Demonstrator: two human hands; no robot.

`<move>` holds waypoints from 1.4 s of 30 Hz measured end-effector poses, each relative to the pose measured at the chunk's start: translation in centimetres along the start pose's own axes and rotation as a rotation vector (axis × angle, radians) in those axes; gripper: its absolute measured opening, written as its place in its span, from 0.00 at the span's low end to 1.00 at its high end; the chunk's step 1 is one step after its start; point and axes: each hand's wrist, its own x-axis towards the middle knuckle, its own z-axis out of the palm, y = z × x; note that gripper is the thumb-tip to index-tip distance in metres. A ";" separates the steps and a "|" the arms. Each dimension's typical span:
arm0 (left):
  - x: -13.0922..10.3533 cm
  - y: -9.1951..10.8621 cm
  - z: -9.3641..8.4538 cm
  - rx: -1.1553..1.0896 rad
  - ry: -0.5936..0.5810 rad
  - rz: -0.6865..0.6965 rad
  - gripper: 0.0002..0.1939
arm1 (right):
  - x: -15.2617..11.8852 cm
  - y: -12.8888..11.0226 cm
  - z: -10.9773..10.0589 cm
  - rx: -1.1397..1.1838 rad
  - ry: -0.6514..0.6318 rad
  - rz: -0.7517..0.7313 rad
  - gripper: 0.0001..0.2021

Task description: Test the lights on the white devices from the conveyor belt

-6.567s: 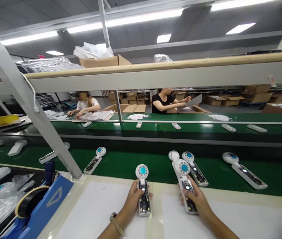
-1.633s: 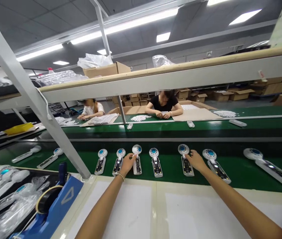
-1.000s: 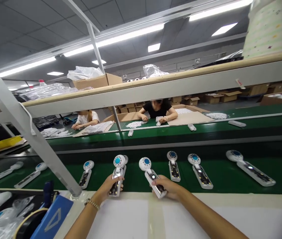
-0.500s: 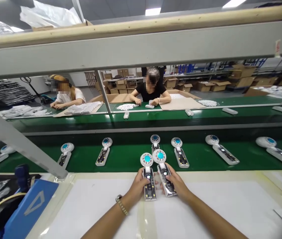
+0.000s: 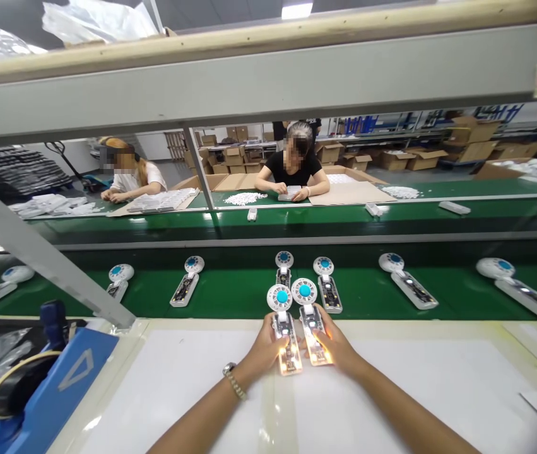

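My left hand (image 5: 268, 347) is closed around a white device (image 5: 283, 328) with a round, blue-centred head and a clear body showing its circuit board. A second device of the same kind (image 5: 310, 321) is gripped by my right hand (image 5: 337, 345), close beside the first. Both thumbs lie on the bodies, and orange lights glow in the two devices. The round heads point away from me, over the near edge of the green belt (image 5: 240, 296). Just beyond them, a similar device (image 5: 284, 268) lies on the belt.
More devices lie along the belt, such as one at the left (image 5: 187, 284) and one at the right (image 5: 407, 280). A slanted metal post (image 5: 50, 258) and a blue tape dispenser (image 5: 76, 372) stand at left. Across the line, two people handle white parts. A beam (image 5: 249, 88) spans above.
Orange lights have come on in both held devices. The belt's devices have shifted slightly left. The person opposite has raised a white part from the surface.
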 end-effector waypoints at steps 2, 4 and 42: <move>0.0 -0.1 -0.1 -0.004 -0.016 0.001 0.25 | 0.0 0.0 -0.1 0.009 -0.003 -0.005 0.39; 0.1 -0.3 -0.3 -0.002 -0.045 0.006 0.25 | 0.0 0.0 -0.2 0.030 -0.026 0.001 0.39; 0.2 -0.5 -0.8 0.003 -0.089 0.014 0.32 | -0.1 0.1 -0.5 -0.163 -0.059 -0.203 0.38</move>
